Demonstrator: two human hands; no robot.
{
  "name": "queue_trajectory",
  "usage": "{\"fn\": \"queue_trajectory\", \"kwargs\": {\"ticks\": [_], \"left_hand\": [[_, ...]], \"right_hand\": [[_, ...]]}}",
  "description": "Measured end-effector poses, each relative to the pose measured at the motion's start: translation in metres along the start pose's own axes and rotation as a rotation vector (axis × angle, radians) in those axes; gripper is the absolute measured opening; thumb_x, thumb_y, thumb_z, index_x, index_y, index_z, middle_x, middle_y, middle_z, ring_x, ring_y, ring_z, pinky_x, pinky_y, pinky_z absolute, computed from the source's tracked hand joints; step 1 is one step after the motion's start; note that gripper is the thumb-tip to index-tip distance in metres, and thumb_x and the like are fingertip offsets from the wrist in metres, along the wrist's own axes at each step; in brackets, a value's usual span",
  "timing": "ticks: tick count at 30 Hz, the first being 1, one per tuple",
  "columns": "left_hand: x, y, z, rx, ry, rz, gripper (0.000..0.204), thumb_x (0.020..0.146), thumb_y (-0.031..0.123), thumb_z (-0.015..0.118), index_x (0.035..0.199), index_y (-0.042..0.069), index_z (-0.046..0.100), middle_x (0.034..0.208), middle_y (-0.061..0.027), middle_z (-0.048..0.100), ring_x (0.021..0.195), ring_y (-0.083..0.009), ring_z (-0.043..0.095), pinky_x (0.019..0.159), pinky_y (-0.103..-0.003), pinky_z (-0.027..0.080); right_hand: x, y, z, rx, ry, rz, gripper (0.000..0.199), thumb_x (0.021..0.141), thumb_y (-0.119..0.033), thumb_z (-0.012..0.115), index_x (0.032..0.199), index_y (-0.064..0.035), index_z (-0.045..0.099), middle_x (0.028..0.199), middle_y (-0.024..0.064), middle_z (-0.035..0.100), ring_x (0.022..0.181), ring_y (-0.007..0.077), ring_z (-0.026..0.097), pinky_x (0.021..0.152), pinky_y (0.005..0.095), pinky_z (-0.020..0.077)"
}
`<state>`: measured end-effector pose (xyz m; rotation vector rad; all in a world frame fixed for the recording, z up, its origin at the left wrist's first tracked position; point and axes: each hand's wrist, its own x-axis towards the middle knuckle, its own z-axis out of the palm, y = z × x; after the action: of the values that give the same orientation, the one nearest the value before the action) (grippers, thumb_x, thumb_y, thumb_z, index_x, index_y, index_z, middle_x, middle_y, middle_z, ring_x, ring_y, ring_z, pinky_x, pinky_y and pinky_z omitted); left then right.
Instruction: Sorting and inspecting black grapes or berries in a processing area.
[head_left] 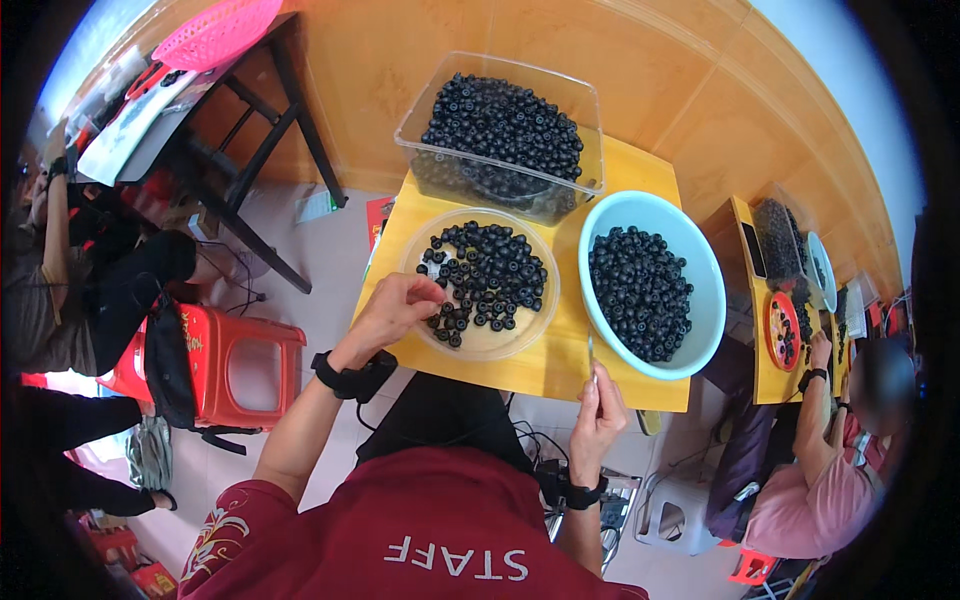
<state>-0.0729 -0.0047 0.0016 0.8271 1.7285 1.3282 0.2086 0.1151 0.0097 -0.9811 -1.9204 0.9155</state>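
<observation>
Left hand (398, 310) at the rim of a shallow round clear plastic tray (507, 341); right hand (600, 415) pinching a thin pale rod (591, 348).

Tray: at the near edge of a yellow tabletop (645, 167), presumably for short reach; contents, small black ring-shaped beads (505, 268), loosely spread, bare patches showing. Left hand: fingers curled, thumb and fingertips nearly together over the beads; whether one is held cannot be told. Right hand: closed in a pinch, thumb and forefinger on the rod's lower end, apparently to leave the upper length free. Light-blue round plastic bowl (706, 300): right of the tray, holding more black beads. Clear rectangular plastic bin (592, 130): behind the tray, heaped with the same, likely set back to leave the near edge to the hands.
</observation>
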Motion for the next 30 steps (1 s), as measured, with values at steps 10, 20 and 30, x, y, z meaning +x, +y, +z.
{"fn": "queue_trajectory", "kwargs": {"ticks": [10,20,30], "left_hand": [[0.004,-0.004,0.041,0.775,0.016,0.246,0.017,0.07,0.002,0.065,0.086,0.006,0.064,0.09,-0.0137,0.056,0.084,-0.0361,0.06,0.071,-0.045,0.049],[0.01,-0.019,0.057,0.796,0.084,0.406,0.013,0.07,0.0,0.06,0.083,0.002,0.056,0.089,-0.015,0.054,0.087,-0.036,0.057,0.073,-0.046,0.047],[0.011,-0.01,0.052,0.787,0.047,0.425,0.023,0.061,0.002,0.065,0.081,0.009,0.055,0.076,-0.0059,0.057,0.079,-0.0272,0.052,0.069,-0.038,0.039]], "right_hand": [[-0.004,-0.015,0.014,-0.004,-0.059,-0.116,0.025,0.087,-0.001,0.056,0.111,0.0032,0.063,0.078,0.0103,0.062,0.064,0.0171,0.056,0.057,0.0293,0.0427],[-0.005,-0.014,0.018,0.001,-0.081,-0.138,0.023,0.087,-0.004,0.06,0.109,0.0005,0.065,0.076,0.0068,0.062,0.054,0.0101,0.049,0.047,0.0249,0.0368],[-0.007,-0.013,0.02,0.015,-0.108,-0.082,0.023,0.086,-0.004,0.061,0.109,0.0004,0.064,0.078,0.0078,0.063,0.054,0.0115,0.051,0.048,0.0253,0.0396]]}}
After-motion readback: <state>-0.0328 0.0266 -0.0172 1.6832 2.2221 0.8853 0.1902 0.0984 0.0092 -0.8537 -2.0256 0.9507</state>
